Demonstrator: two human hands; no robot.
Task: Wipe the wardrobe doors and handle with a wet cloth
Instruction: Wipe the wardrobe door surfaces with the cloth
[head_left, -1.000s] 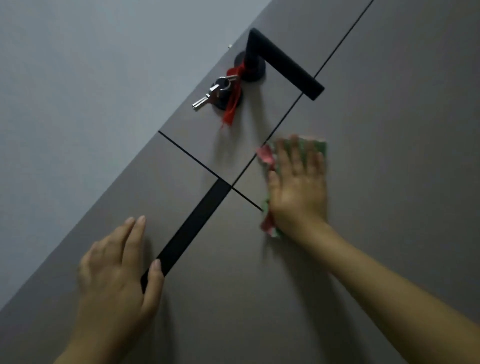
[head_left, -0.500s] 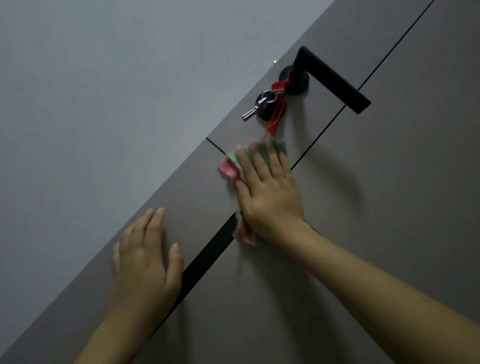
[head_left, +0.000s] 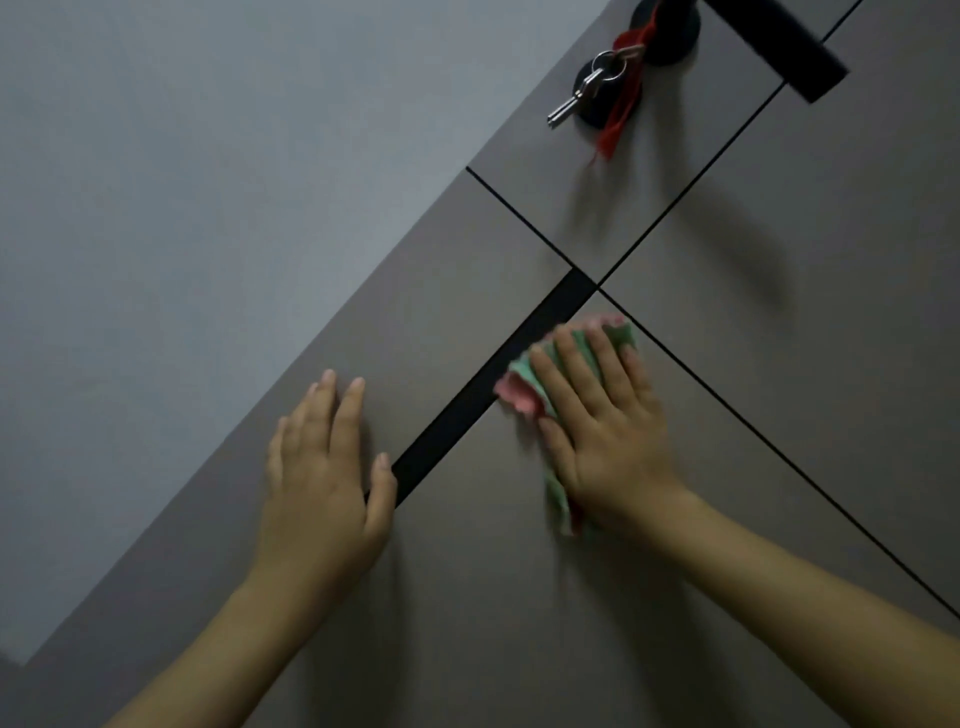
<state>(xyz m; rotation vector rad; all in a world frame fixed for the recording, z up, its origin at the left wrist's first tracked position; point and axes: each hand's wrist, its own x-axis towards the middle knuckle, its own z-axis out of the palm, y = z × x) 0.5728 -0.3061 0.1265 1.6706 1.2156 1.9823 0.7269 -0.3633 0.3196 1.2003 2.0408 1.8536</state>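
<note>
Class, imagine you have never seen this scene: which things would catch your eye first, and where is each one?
First, the green and pink cloth, pressed flat under the right hand against the grey wardrobe door, beside the black strip at centre. The left hand rests flat across that strip. At the top, keys with a red tassel hang below the black handle.

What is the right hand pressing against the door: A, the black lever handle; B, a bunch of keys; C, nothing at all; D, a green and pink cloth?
D: the right hand lies flat on a green and pink cloth against the door, beside the black strip.
</note>
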